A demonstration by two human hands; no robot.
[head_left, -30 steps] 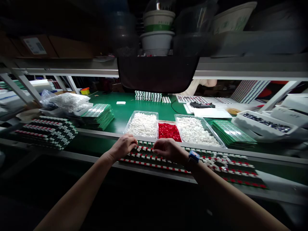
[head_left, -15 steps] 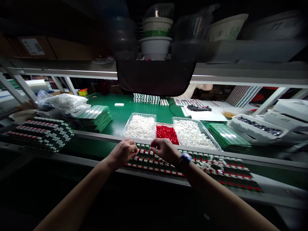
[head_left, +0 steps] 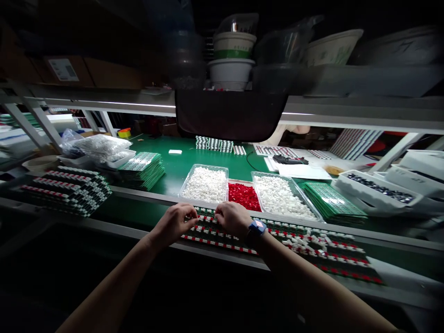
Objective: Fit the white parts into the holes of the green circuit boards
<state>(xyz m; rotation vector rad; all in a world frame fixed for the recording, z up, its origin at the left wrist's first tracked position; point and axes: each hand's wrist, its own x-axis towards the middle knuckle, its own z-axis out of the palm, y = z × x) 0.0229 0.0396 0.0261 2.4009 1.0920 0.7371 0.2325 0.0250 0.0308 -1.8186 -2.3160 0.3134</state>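
Bent over the left end of the circuit boards (head_left: 222,237), my left hand (head_left: 176,221) has its thumb and fingertips drawn into a pinch. What it pinches, if anything, is too small to name. A short gap to the right, my right hand (head_left: 234,219), with a blue watch (head_left: 258,225) at the wrist, is curled closed above the same boards; its fingertips are mostly hidden. Rows of white and red connectors stand on the boards. Loose white connectors (head_left: 305,243) lie in a heap on them, right of my right wrist.
Behind the hands sit a clear tray of white connectors (head_left: 204,184), a red-connector tray (head_left: 243,196) and another white-connector tray (head_left: 282,196). Green board stacks (head_left: 144,169) flank them. Filled boards (head_left: 67,189) are piled left. White bins (head_left: 378,189) stand right. A shelf (head_left: 138,99) hangs above.
The view has shifted a little, moving the background slightly right and down. My right hand has come slightly left over the boards, its fingers curled more. My left hand stays near the boards' left end.
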